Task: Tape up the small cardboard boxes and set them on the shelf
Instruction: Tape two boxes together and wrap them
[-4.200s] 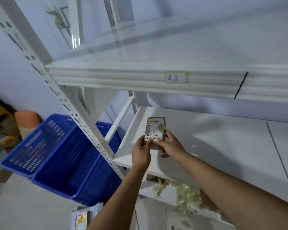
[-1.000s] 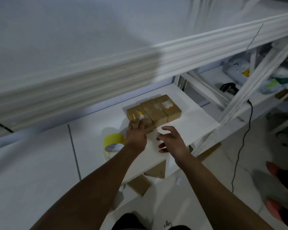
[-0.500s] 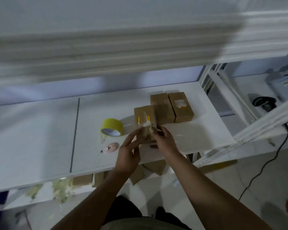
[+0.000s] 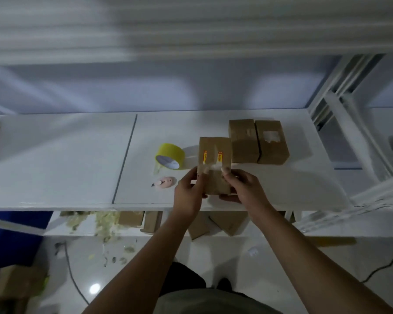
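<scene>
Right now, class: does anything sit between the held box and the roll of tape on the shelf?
Nothing visible does. The cardboard box, held by the left hand and right hand, has bare shelf between it and the yellow tape roll.

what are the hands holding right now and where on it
Both hands hold one small cardboard box by its near end: left hand on its left edge, right hand on its right.

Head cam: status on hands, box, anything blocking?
Left hand and right hand both grip held box above the shelf. Two boxes already shelved. Tape roll beside; nothing blocking.
</scene>
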`<action>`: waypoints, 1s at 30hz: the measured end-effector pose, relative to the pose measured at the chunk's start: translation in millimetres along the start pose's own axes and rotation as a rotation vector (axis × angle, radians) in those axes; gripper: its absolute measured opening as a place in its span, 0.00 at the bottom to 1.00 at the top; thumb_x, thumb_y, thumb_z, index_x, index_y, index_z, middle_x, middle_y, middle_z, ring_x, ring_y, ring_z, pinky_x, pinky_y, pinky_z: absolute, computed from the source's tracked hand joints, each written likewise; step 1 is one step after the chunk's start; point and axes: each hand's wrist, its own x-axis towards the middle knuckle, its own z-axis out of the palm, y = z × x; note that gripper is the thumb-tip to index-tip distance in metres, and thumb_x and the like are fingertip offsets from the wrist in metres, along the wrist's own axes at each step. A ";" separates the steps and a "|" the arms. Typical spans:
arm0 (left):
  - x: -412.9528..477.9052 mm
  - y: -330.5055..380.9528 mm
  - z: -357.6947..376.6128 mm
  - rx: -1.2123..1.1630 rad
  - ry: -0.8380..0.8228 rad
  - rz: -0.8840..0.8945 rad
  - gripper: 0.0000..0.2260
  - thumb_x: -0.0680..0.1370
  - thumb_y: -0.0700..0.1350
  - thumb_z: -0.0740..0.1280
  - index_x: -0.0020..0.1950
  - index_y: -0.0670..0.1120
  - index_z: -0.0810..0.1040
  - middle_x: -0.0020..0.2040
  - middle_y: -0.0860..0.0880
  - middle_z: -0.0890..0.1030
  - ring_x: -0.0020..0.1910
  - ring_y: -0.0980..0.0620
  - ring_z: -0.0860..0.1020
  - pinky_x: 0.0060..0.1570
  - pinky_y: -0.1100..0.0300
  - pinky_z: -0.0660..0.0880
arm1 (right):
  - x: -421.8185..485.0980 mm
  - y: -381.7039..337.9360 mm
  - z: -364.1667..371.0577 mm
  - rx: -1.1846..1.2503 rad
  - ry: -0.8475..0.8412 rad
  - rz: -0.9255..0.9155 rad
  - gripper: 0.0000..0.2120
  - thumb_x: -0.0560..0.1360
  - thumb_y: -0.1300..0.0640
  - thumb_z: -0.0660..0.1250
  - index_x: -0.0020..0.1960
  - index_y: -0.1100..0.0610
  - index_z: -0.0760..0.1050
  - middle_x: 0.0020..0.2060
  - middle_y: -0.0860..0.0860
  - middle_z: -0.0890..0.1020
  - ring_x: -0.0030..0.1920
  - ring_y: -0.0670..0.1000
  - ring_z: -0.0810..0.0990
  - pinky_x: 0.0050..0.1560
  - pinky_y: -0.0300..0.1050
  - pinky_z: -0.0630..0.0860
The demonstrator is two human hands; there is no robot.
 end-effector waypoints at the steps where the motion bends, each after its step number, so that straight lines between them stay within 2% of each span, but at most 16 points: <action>1: -1.6 -0.2 -1.5 -0.031 -0.004 -0.041 0.18 0.83 0.61 0.68 0.66 0.52 0.84 0.53 0.49 0.87 0.49 0.51 0.87 0.40 0.54 0.85 | 0.7 1.4 1.0 -0.039 -0.006 -0.015 0.20 0.75 0.39 0.74 0.56 0.53 0.83 0.52 0.55 0.86 0.50 0.54 0.88 0.46 0.53 0.87; 4: -2.3 0.3 -7.5 -0.013 -0.030 -0.096 0.20 0.83 0.65 0.65 0.64 0.53 0.85 0.54 0.48 0.88 0.52 0.47 0.87 0.42 0.51 0.86 | 3.4 6.8 5.1 -0.120 -0.002 -0.050 0.21 0.72 0.35 0.75 0.53 0.51 0.84 0.45 0.48 0.88 0.43 0.45 0.88 0.38 0.41 0.85; 6: 0.4 0.3 -12.2 0.133 -0.060 -0.055 0.20 0.84 0.65 0.62 0.62 0.54 0.85 0.51 0.48 0.88 0.51 0.46 0.87 0.48 0.42 0.86 | 5.4 11.1 5.6 -0.161 0.012 -0.052 0.21 0.69 0.34 0.77 0.50 0.50 0.85 0.41 0.42 0.88 0.40 0.41 0.87 0.34 0.35 0.81; 8: 2.9 -1.4 -18.5 0.401 -0.060 0.014 0.21 0.85 0.66 0.59 0.60 0.55 0.85 0.49 0.50 0.88 0.50 0.46 0.86 0.52 0.42 0.84 | 10.4 17.6 3.3 -0.175 0.033 -0.041 0.20 0.68 0.34 0.77 0.50 0.48 0.85 0.41 0.43 0.88 0.42 0.43 0.87 0.35 0.36 0.82; 10: 5.6 -3.0 -28.1 0.549 0.101 0.067 0.21 0.85 0.66 0.58 0.54 0.56 0.86 0.45 0.53 0.89 0.45 0.52 0.87 0.49 0.50 0.83 | 17.4 23.6 0.0 -0.200 0.069 -0.019 0.20 0.69 0.33 0.76 0.50 0.47 0.85 0.45 0.45 0.88 0.45 0.46 0.87 0.41 0.42 0.85; 12: 11.6 0.1 -46.4 0.363 0.332 0.096 0.18 0.85 0.63 0.59 0.49 0.57 0.85 0.38 0.56 0.87 0.35 0.57 0.86 0.42 0.55 0.81 | 24.0 26.6 -1.8 -0.241 0.085 -0.012 0.22 0.69 0.30 0.74 0.51 0.46 0.84 0.48 0.46 0.87 0.50 0.50 0.87 0.51 0.52 0.86; 13: 18.8 1.9 -59.5 0.304 0.437 0.106 0.16 0.85 0.61 0.59 0.48 0.57 0.84 0.37 0.56 0.86 0.35 0.56 0.86 0.41 0.54 0.81 | 26.2 26.1 -1.1 -0.268 0.090 -0.015 0.24 0.69 0.28 0.72 0.51 0.45 0.84 0.48 0.45 0.87 0.51 0.49 0.86 0.51 0.51 0.85; 15: 42.7 3.1 -89.4 0.302 0.525 0.061 0.10 0.84 0.54 0.63 0.52 0.56 0.83 0.42 0.54 0.87 0.43 0.48 0.87 0.47 0.50 0.81 | 28.6 22.1 4.6 -0.338 0.095 -0.031 0.23 0.69 0.25 0.69 0.49 0.43 0.82 0.45 0.42 0.87 0.44 0.42 0.86 0.40 0.38 0.82; 16: 57.2 3.0 -103.8 0.346 0.493 0.022 0.09 0.83 0.49 0.64 0.56 0.56 0.84 0.49 0.52 0.87 0.50 0.45 0.86 0.52 0.49 0.81 | 29.9 19.0 9.6 -0.388 0.094 -0.038 0.21 0.71 0.26 0.67 0.48 0.42 0.81 0.43 0.41 0.86 0.39 0.39 0.85 0.34 0.33 0.79; 18: 87.1 1.1 -126.9 0.494 0.328 -0.021 0.13 0.83 0.41 0.65 0.63 0.52 0.85 0.60 0.46 0.84 0.59 0.43 0.83 0.59 0.52 0.78 | 36.9 14.3 20.1 -0.507 0.098 -0.048 0.20 0.75 0.27 0.63 0.46 0.42 0.79 0.42 0.42 0.84 0.37 0.43 0.84 0.33 0.37 0.77; 20: 112.4 2.5 -140.5 0.614 0.153 -0.014 0.16 0.84 0.37 0.65 0.68 0.48 0.84 0.64 0.41 0.82 0.63 0.41 0.81 0.64 0.52 0.77 | 43.4 10.5 28.2 -0.618 0.109 -0.035 0.23 0.78 0.28 0.60 0.48 0.47 0.78 0.46 0.48 0.82 0.46 0.51 0.83 0.41 0.46 0.76; 23: 140.4 4.6 -143.9 0.799 -0.093 0.054 0.19 0.83 0.34 0.64 0.71 0.48 0.83 0.65 0.37 0.82 0.66 0.36 0.80 0.69 0.44 0.73 | 44.1 1.5 35.7 -0.830 0.201 -0.045 0.26 0.79 0.32 0.63 0.62 0.53 0.75 0.57 0.56 0.78 0.57 0.60 0.80 0.51 0.51 0.77; 24: 147.3 4.6 -142.0 0.860 -0.172 0.060 0.21 0.83 0.34 0.63 0.72 0.49 0.82 0.65 0.37 0.82 0.67 0.36 0.78 0.70 0.43 0.71 | 42.3 -4.5 39.2 -0.908 0.266 -0.153 0.24 0.79 0.35 0.65 0.64 0.53 0.75 0.58 0.55 0.78 0.58 0.59 0.79 0.50 0.51 0.77; 26: 157.8 4.8 -139.1 0.929 -0.291 0.013 0.24 0.83 0.35 0.61 0.77 0.52 0.77 0.67 0.35 0.78 0.69 0.34 0.74 0.73 0.44 0.68 | 44.0 -19.5 54.4 -0.963 0.332 -0.515 0.18 0.78 0.43 0.71 0.61 0.53 0.77 0.55 0.54 0.79 0.55 0.57 0.79 0.46 0.47 0.75; 28: 164.6 1.3 -140.8 0.956 -0.353 -0.051 0.26 0.84 0.38 0.59 0.81 0.57 0.71 0.71 0.36 0.71 0.72 0.34 0.68 0.76 0.44 0.65 | 53.3 -38.8 80.6 -0.913 0.139 -0.649 0.17 0.77 0.45 0.72 0.62 0.51 0.78 0.54 0.51 0.78 0.55 0.54 0.77 0.50 0.47 0.73; 30: 168.8 -3.0 -144.0 0.964 -0.389 -0.084 0.26 0.85 0.39 0.59 0.82 0.57 0.69 0.73 0.38 0.68 0.73 0.35 0.64 0.76 0.45 0.62 | 68.2 -54.2 112.6 -0.921 -0.111 -0.497 0.22 0.79 0.40 0.69 0.67 0.50 0.76 0.58 0.50 0.78 0.60 0.51 0.75 0.54 0.45 0.68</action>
